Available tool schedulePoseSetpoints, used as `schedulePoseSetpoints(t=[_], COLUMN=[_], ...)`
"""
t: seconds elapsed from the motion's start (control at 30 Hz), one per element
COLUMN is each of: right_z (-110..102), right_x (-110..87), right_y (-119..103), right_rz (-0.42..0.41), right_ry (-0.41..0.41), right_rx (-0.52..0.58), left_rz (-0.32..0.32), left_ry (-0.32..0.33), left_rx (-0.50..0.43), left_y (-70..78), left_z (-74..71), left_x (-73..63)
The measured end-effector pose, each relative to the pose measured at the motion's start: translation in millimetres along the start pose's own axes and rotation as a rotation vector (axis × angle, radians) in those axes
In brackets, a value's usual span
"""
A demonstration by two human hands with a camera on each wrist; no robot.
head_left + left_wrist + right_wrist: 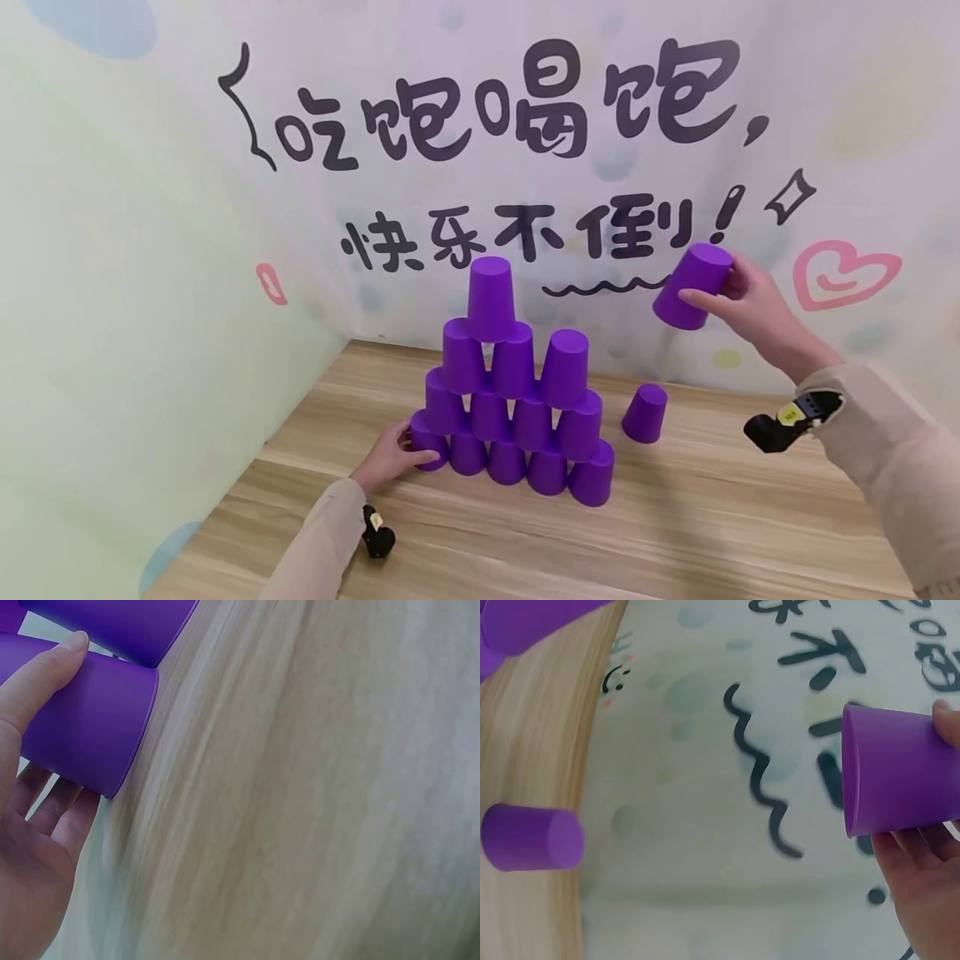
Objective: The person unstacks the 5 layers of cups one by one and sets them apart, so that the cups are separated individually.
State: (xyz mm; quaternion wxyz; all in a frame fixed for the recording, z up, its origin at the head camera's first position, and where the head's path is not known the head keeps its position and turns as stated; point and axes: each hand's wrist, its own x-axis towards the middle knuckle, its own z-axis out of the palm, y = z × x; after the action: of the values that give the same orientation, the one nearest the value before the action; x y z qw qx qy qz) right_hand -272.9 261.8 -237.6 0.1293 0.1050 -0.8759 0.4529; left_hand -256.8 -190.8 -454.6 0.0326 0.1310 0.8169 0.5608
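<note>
Purple cups stand upside down in a stacked pyramid (489,417), with several in each of the lower two rows, three in the row above and a single top cup (491,296) at the left of that row. My left hand (392,457) grips the bottom-row cup at the left end (90,724), thumb in front and fingers round its far side. Up in the air to the right of the stack, my right hand (746,300) holds another purple cup (692,287), its mouth down and slightly tilted. In the right wrist view that cup (900,772) sits between thumb and fingers.
One loose purple cup (645,414) stands upside down on the wooden table (480,550), right of the pyramid. Close behind the table hangs a white printed backdrop (420,192) with large black characters. A pale green wall (150,317) borders the left side.
</note>
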Motion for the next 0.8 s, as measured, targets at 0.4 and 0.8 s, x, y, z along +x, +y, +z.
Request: schedulePoseSetpoints(t=[0.4,0.8], right_z=[16.8,62.2], right_x=[-27.8,-56.1], right_y=[109.8,178.6], right_rz=[0.132,0.220], right_ry=[0.035,0.062], right_rx=[-0.019,-0.015], left_rz=[0.005,-0.018], left_ry=[-0.013,0.003], left_rx=[-0.004,-0.011], left_y=[2.3,3.8], left_z=[-0.1,0.5], left_x=[-1.8,-1.5])
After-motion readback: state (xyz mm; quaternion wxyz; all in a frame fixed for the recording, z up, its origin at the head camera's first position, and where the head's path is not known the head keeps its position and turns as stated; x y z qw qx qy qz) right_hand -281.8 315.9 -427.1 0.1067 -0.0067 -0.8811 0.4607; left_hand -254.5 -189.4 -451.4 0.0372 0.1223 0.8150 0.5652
